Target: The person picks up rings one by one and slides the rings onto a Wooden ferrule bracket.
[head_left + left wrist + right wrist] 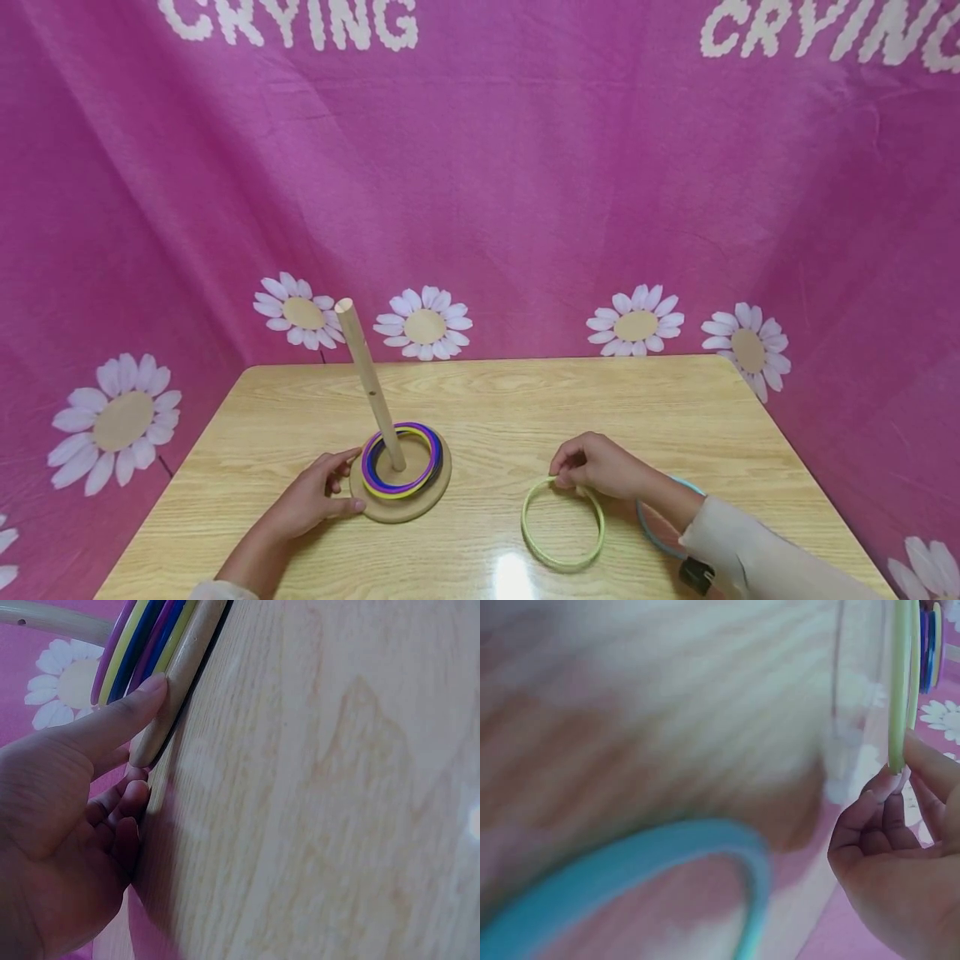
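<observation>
A round wooden base [420,510] with a tall peg [367,375] stands on the table's left half. Purple, yellow and dark blue rings [437,462] lie stacked around the peg's foot. My left hand [303,500] grips the base's left edge, the thumb [142,697] pressed on its rim and some fingers curled below. My right hand [603,468] pinches a yellow-green ring [567,567] at its far edge between thumb and fingertips. In the right wrist view this ring [898,682] appears nearly edge-on. A light blue ring [630,862] lies under the right forearm, partly hidden by it.
The wood-grain table [480,400] reaches back to a pink curtain [487,183] printed with daisies, which also hangs along both sides. A small black object [696,575] shows by the right sleeve [750,550]. Light glares off the table's near middle.
</observation>
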A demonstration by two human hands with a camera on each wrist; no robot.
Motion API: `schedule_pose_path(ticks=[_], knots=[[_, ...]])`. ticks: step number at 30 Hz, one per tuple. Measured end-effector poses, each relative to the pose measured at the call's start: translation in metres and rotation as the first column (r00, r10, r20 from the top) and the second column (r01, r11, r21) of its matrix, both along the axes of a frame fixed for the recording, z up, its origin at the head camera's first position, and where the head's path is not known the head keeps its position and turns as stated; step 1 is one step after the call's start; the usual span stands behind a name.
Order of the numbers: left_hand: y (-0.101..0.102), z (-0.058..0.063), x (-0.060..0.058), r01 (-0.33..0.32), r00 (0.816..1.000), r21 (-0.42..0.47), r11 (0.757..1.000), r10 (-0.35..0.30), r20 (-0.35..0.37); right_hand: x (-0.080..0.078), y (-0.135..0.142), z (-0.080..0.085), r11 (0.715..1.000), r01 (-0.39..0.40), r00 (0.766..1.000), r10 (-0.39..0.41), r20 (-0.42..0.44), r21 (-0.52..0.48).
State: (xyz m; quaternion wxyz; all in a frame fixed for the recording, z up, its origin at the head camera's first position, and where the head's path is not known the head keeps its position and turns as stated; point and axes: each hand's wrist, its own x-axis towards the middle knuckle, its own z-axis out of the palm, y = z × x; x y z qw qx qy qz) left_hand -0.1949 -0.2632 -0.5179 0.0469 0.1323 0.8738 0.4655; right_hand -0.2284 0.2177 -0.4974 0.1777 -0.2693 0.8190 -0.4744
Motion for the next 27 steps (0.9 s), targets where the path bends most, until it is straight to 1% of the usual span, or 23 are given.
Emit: schedule_pose_path(ticks=[8,14,16,19,23,27], knots=[[0.000,-0.001,0.000,0.001,1.000,0.002,1.000,-0.001,-0.007,-0.017,-0.032,0.022,1.000,0.011,0.994,-0.013,-0.109,-0.013],[0.001,-0.001,0.000,0.012,1.000,0.002,1.000,-0.012,-0.020,-0.029,-0.059,0.046,0.999,0.036,0.987,-0.041,-0.154,-0.033],[0.000,0.000,0.000,0.019,1.000,0.003,1.000,-0.019,-0.025,-0.032,-0.068,0.054,0.998,0.058,0.984,-0.063,-0.169,-0.035],[0.001,0.000,0.000,0.014,1.000,-0.006,1.000,-0.014,-0.019,-0.037,-0.081,0.067,0.993,0.110,0.974,-0.117,-0.195,-0.044],[0.001,0.001,-0.001,0.001,1.000,-0.028,1.000,-0.001,0.008,-0.044,-0.099,0.087,0.979,0.174,0.955,-0.193,-0.223,-0.104],[0.000,0.001,-0.001,0.003,1.000,-0.022,1.000,-0.003,0.010,-0.048,-0.115,0.111,0.963,0.196,0.947,-0.235,-0.217,-0.187]])
